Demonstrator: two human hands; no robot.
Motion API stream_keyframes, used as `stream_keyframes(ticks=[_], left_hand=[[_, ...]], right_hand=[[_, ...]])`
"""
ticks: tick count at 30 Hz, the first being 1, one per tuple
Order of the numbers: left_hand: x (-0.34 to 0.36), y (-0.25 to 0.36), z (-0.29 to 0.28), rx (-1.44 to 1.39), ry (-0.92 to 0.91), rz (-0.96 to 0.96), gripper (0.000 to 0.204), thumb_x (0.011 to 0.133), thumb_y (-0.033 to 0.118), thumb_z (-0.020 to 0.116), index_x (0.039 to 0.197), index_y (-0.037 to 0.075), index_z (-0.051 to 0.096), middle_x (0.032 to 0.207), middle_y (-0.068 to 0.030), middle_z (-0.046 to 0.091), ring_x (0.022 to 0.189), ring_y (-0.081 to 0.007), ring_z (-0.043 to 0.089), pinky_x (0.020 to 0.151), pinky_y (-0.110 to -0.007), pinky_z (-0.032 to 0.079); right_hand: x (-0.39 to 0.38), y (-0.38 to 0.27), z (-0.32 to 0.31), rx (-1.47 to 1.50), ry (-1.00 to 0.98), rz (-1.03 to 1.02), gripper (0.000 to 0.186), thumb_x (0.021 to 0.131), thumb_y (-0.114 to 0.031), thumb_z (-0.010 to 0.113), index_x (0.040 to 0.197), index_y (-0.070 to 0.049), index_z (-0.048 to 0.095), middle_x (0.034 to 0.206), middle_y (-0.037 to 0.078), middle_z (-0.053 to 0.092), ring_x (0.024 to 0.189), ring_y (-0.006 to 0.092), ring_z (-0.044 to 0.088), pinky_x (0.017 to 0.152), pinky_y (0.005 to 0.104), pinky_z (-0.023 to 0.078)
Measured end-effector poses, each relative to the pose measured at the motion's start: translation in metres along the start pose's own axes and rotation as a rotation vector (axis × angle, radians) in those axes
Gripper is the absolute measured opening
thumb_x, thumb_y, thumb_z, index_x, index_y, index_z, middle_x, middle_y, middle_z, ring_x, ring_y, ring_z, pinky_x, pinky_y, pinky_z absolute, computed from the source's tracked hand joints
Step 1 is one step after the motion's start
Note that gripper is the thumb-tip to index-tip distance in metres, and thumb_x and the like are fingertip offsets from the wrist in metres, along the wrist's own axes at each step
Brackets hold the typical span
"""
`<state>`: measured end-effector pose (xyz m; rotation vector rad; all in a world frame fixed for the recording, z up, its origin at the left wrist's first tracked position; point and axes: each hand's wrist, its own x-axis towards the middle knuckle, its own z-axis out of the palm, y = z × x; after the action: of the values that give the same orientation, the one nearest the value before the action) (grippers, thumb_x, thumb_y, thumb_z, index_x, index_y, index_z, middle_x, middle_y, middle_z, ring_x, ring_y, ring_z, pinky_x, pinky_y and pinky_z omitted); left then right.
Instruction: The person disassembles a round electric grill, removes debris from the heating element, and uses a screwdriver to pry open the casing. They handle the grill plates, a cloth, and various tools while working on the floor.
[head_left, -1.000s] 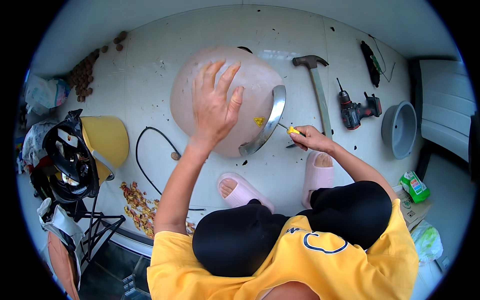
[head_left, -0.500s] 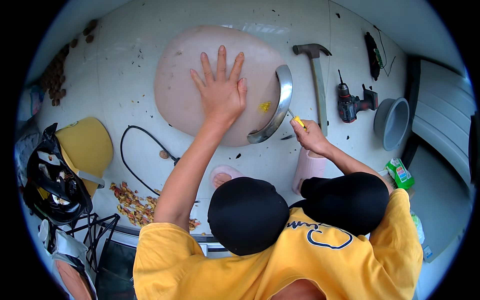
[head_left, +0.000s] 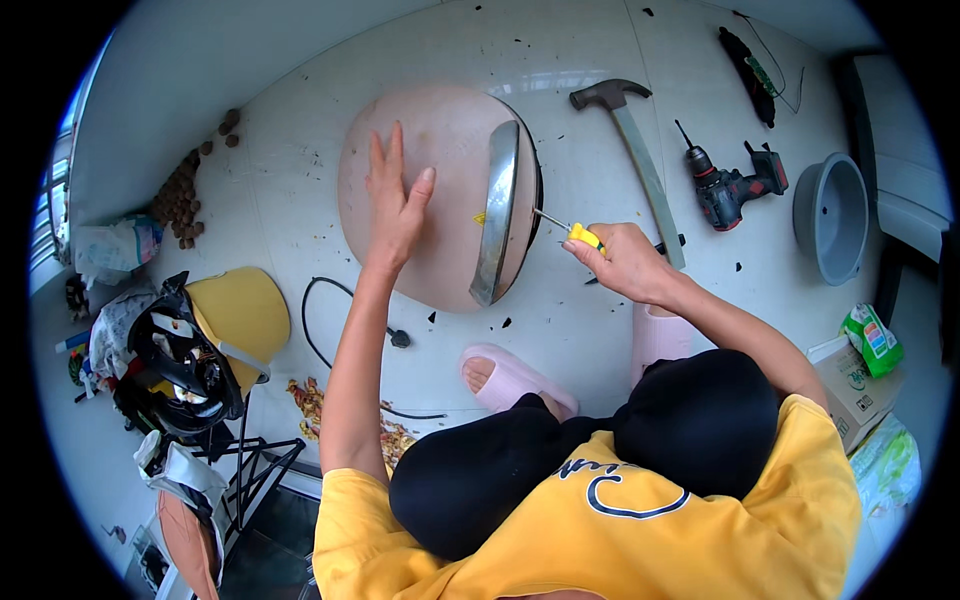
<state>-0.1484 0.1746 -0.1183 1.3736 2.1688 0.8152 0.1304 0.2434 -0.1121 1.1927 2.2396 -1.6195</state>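
Note:
My left hand (head_left: pixel 396 215) rests on a pinkish rounded casing (head_left: pixel 448 160), its fingers stretched out and apart. The casing carries a curved silver handle (head_left: pixel 495 215) and a small yellow triangle sticker, partly covered by the handle. It looks tilted, with a dark underside edge (head_left: pixel 535 180) showing on its right. My right hand (head_left: pixel 632 262) is closed round the yellow handle of a screwdriver (head_left: pixel 584 237). The shaft points left, its tip at or very near that dark edge; I cannot tell whether they touch.
Right of the casing lie a claw hammer (head_left: pixel 640 165), a cordless drill (head_left: pixel 728 190) and a black part with wires (head_left: pixel 750 80). A grey basin (head_left: pixel 832 220) stands beyond. To the left are a black cable (head_left: pixel 318 315), a yellow bin (head_left: pixel 245 315) and scattered peelings (head_left: pixel 308 405).
The casing has tilted, baring its dark right edge. My left hand sits with its fingers turned more upright. The screwdriver's tip is now at that edge instead of by the handle. The view has shifted.

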Motion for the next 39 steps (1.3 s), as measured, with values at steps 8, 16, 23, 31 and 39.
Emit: stream_keyframes(ticks=[8, 16, 23, 31, 39], left_hand=[[-0.081, 0.134, -0.012, 0.288, -0.076, 0.129, 0.093, 0.065, 0.018, 0.076, 0.137, -0.006, 0.022, 0.133, -0.0273, 0.034, 0.125, -0.039, 0.035, 0.102, -0.043, 0.032], [-0.074, 0.128, 0.002, 0.368, 0.143, -0.106, 0.083, 0.06, 0.015, 0.081, 0.127, -0.008, 0.037, 0.117, -0.0241, 0.053, 0.102, -0.0336, 0.057, 0.086, -0.035, 0.046], [-0.064, 0.099, -0.019, 0.181, 0.047, -0.296, 0.036, 0.08, 0.022, 0.066, 0.103, -0.004, 0.056, 0.107, -0.0186, 0.056, 0.091, -0.0245, 0.057, 0.084, -0.033, 0.044], [-0.075, 0.09, 0.031, 0.156, -0.03, -0.115, 0.044, 0.087, 0.022, 0.056, 0.116, -0.011, 0.048, 0.132, -0.0303, 0.038, 0.122, -0.0417, 0.04, 0.098, -0.038, 0.036], [-0.086, 0.072, 0.05, 0.131, 0.047, -0.127, 0.058, 0.087, 0.018, 0.054, 0.131, -0.012, 0.031, 0.132, -0.0323, 0.036, 0.126, -0.046, 0.032, 0.101, -0.04, 0.032]], right_hand=[[-0.023, -0.036, -0.018, 0.066, -0.128, 0.012, 0.049, 0.092, -0.039, 0.045, 0.077, 0.007, 0.056, 0.06, 0.02, 0.055, 0.056, 0.0342, 0.055, 0.058, 0.0411, 0.044], [-0.038, -0.061, -0.023, 0.115, -0.139, -0.101, 0.038, 0.093, -0.027, 0.042, 0.086, 0.009, 0.054, 0.069, 0.023, 0.059, 0.065, 0.0388, 0.059, 0.063, 0.0427, 0.047], [-0.026, -0.041, -0.029, 0.484, -0.449, -0.117, 0.038, 0.09, -0.032, 0.049, 0.08, 0.004, 0.054, 0.064, 0.013, 0.059, 0.05, 0.0208, 0.059, 0.044, 0.0321, 0.049], [-0.005, 0.034, 0.022, 1.866, -1.103, 0.304, 0.03, 0.094, -0.036, 0.047, 0.088, -0.006, 0.048, 0.059, -0.004, 0.041, 0.04, 0.0023, 0.034, 0.031, 0.0146, 0.03], [-0.02, 0.001, 0.019, 1.508, -0.705, 0.435, 0.032, 0.093, -0.04, 0.049, 0.085, -0.009, 0.045, 0.059, -0.006, 0.037, 0.04, 0.002, 0.03, 0.032, 0.0173, 0.026]])
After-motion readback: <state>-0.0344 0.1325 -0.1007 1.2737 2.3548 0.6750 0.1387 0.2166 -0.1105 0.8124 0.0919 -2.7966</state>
